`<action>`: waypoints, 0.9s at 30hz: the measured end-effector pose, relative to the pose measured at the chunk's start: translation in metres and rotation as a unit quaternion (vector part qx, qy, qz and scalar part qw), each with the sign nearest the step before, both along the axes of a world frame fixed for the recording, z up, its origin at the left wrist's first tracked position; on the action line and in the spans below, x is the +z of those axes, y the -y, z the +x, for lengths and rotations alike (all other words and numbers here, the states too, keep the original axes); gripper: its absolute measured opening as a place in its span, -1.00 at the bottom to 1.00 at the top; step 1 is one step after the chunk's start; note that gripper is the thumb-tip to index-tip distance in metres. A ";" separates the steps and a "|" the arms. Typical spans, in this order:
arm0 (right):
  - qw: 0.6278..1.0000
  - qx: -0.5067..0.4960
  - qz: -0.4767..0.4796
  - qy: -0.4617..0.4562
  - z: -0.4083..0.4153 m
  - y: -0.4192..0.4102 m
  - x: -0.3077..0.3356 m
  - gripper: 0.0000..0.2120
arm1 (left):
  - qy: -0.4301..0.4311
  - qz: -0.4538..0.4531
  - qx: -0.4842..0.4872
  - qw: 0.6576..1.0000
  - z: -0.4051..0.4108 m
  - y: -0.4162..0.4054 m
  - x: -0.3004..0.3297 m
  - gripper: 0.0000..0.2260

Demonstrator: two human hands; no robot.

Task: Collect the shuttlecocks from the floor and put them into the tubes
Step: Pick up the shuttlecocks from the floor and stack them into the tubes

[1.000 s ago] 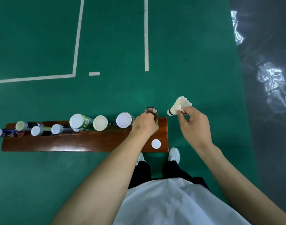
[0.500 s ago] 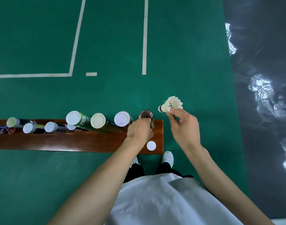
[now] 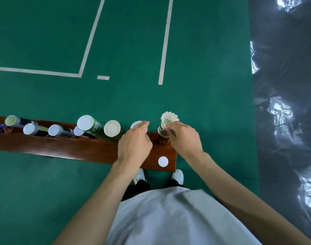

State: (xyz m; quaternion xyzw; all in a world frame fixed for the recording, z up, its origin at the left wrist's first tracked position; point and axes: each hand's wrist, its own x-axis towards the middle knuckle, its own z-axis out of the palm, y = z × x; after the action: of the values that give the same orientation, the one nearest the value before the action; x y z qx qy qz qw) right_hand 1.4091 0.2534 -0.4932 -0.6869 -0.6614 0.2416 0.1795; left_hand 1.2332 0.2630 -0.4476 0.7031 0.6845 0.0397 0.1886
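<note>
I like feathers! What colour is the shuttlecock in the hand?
White shuttlecock, with a dark band near its base; seen from the head camera.

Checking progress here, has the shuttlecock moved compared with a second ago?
Yes. The right hand has carried the shuttlecock leftward, from off the end of the wooden bench to right over the mouth of the open tube standing on it.

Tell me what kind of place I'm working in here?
Most likely an indoor badminton court: green sports floor with white court lines, a wooden bench lined with shuttlecock tubes, and a feather shuttlecock that the right hand holds at an open tube.
</note>
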 end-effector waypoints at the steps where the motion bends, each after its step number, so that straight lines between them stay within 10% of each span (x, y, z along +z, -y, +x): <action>1: 0.998 0.033 -0.030 0.032 -0.003 -0.003 -0.007 -0.80 | 0.005 0.002 0.011 1.000 -0.004 -0.001 0.001 -0.55; 27: 0.933 0.073 -0.224 0.273 -0.048 -0.031 -0.054 -0.80 | 0.135 -0.026 0.035 0.990 -0.031 0.016 0.013 -0.65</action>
State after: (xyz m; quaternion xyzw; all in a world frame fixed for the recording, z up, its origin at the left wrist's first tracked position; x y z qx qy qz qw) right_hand 1.3606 0.2845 -0.5476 -0.6987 -0.6619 0.1990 -0.1850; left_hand 1.2022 0.2467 -0.4343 0.6616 0.6780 0.1229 0.2958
